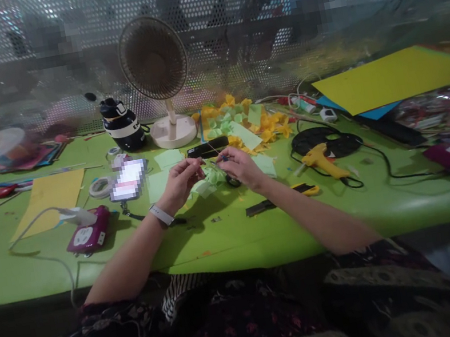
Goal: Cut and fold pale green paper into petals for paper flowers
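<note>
Both hands are raised over the middle of the green table, close together. My left hand (183,180) is closed in a pinch, and whatever its fingertips hold is too small to make out. Between the thumb and fingers of my right hand (241,167) is a thin stick (213,148), slanting up to the left. A small dark spot shows at those fingertips. Crumpled pale green paper pieces (214,176) lie beneath and between the hands. Just beyond them rests a black stapler-like object (207,148). Dark scissor-like handles (232,181) are partly hidden under my right hand.
Yellow paper flowers (274,128) are heaped behind, near a fan (174,131) and a dark bottle (125,131). A yellow glue gun (323,160) and a cutter knife (282,199) lie rightward. Leftward are a phone (128,179), a tape roll (100,187) and a purple power socket (88,232).
</note>
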Action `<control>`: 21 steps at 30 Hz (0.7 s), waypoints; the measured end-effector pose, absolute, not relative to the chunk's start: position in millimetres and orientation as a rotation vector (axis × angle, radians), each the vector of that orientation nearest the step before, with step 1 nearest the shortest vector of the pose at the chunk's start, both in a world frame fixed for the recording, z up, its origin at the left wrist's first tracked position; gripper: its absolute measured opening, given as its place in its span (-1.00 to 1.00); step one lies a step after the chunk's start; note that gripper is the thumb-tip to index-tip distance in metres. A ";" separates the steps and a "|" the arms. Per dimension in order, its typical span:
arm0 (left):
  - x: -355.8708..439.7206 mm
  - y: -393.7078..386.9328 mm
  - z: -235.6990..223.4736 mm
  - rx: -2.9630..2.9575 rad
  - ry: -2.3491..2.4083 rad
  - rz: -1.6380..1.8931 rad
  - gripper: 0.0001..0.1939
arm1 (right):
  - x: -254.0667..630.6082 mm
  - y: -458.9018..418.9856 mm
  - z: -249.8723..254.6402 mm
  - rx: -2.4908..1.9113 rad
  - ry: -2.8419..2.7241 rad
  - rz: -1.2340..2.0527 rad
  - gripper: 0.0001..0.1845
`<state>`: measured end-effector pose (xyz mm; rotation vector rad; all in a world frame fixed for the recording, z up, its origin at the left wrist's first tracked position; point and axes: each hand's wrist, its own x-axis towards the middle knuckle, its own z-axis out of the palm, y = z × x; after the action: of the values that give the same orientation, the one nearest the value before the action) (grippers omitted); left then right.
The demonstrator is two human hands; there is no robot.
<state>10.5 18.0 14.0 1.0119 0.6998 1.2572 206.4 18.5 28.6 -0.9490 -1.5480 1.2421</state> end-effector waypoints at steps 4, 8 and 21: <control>12.0 14.0 15.8 0.986 0.665 1.158 -0.63 | 205.4 13.6 32.8 -0.874 -1.525 1.450 -0.72; 12.7 13.7 17.0 1.011 0.653 1.104 -0.65 | 204.9 8.8 36.0 -0.848 -1.502 1.588 -0.70; 16.1 12.4 16.8 0.953 0.758 1.073 -0.58 | 196.7 10.2 26.1 -0.914 -1.300 1.361 -0.62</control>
<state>16.1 12.4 16.8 0.9525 0.7577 1.0734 196.7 10.2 26.1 -0.9143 -1.2995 1.3607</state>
